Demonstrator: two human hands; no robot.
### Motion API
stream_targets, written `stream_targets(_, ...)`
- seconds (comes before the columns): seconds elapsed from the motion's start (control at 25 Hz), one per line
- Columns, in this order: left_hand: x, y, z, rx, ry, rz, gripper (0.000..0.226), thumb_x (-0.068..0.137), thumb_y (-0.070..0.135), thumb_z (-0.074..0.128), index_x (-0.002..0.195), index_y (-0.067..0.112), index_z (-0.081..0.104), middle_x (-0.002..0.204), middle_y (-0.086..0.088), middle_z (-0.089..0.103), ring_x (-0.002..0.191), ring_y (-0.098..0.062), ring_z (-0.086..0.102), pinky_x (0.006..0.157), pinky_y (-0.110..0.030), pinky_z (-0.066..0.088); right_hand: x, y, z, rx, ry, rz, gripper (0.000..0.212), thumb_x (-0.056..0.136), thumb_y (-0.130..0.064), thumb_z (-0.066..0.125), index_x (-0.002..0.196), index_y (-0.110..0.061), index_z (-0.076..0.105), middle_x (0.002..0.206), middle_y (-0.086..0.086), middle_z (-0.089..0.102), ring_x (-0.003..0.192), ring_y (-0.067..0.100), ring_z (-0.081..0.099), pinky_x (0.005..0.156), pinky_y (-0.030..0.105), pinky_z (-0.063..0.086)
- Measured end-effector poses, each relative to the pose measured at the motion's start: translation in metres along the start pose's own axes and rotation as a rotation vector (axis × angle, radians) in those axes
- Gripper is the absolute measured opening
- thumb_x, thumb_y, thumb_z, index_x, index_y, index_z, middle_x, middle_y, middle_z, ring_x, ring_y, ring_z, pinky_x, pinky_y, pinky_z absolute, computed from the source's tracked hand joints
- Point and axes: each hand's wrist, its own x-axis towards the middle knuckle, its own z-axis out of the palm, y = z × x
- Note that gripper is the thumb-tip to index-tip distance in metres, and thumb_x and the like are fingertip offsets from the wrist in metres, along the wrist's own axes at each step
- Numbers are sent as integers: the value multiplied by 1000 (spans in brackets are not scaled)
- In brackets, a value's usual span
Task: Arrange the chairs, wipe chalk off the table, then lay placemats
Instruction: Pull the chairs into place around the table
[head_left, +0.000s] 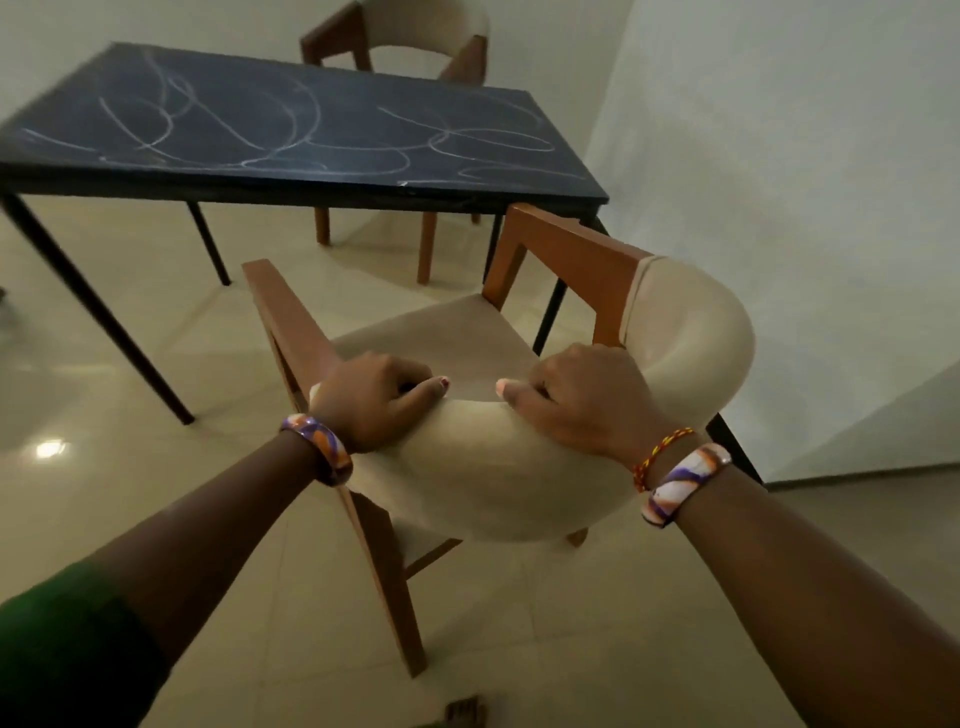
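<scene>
The fingers (410, 375) of the left hand (371, 397) curl over the top edge of a cream padded backrest, thumb lying along the cushion and pointing toward the other hand. The right hand (579, 397) grips the same rim just beside it, its fingers folded over the inner side of the padding and its thumb stretched out toward the left thumb; the two thumbs are near each other but apart. Each wrist carries a purple, orange and white bangle, and the right wrist also has a thin red and yellow thread band. A dark green sleeve covers the left upper arm at the lower corner of the view.

The near chair (493, 467) they hold has a curved cream back, a cream seat and brown wooden arms and legs. It stands on the pale tiled floor (130, 364), facing the table (249, 176), with its front right arm close to the table's near right corner.

The table has a dark top on thin black legs, and white chalk scribbles (291, 130) loop across most of the top. A second chair (421, 31) of the same kind stands on the table's far side, beside the white wall (779, 156).
</scene>
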Motion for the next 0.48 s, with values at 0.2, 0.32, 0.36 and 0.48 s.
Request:
stream_targets(0.2, 2, 12, 1, -12, -51, -237, 32, 94, 45, 40, 87, 27, 67, 88, 3, 64, 82, -13, 55, 65, -24, 38, 19, 12, -3, 129, -141, -226, 58, 91, -59, 34, 64, -15, 61, 57, 0, 51, 54, 13, 46, 59, 33, 42)
stream_targets(0.32, -5, 30, 11, -2, 52, -336, 46, 89, 52, 35, 103, 25, 69, 100, 3, 66, 91, -15, 57, 78, -30, 43, 28, 22, -1, 207, -225, -316, 57, 91, -61, 34, 64, -18, 61, 59, -1, 53, 56, 13, 49, 59, 30, 41)
stream_targets(0.36, -7, 39, 16, 22, 104, -339, 45, 90, 50, 35, 104, 24, 69, 101, 3, 67, 90, -14, 58, 77, -29, 43, 30, 25, -1, 238, -268, -341, 56, 91, -61, 34, 65, -19, 61, 61, -1, 54, 58, 12, 50, 59, 28, 40)
stream_targets(0.48, -9, 74, 31, 90, 219, -339, 46, 94, 46, 32, 104, 20, 69, 101, 2, 67, 88, -10, 55, 72, -23, 34, 32, 44, -5, 325, -401, -429, 50, 92, -59, 35, 74, -22, 62, 71, -1, 59, 67, 13, 56, 67, 27, 43)
